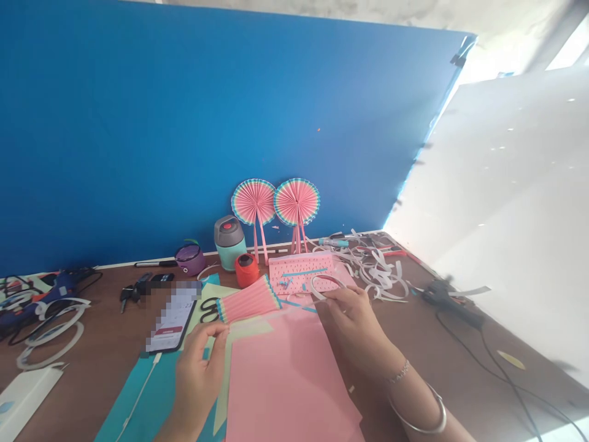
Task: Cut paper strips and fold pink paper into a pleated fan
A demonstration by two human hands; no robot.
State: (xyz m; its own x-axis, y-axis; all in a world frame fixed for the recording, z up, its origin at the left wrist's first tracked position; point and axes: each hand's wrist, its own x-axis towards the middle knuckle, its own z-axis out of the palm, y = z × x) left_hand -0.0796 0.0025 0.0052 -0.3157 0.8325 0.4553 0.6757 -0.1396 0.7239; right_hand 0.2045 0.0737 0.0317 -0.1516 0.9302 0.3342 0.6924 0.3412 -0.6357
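Thin translucent tape-like strip (270, 315) drawn between two pinching hands, above a flat pink paper sheet (288, 374).
The strip looks light, limp and probably sticky, so best taken by its very ends; the narrow white ring-shaped roll (314, 288) seems light and stiffer, suited to a rim grip; the left hand (201, 362) pinches the strip's end, fingers loosely curled; the right hand (353, 319) grasps the roll's near edge, thumb and fingers nearly closed.

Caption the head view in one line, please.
Left hand and right hand hold a clear tape strip between them above pink paper, two round pleated fans standing behind.
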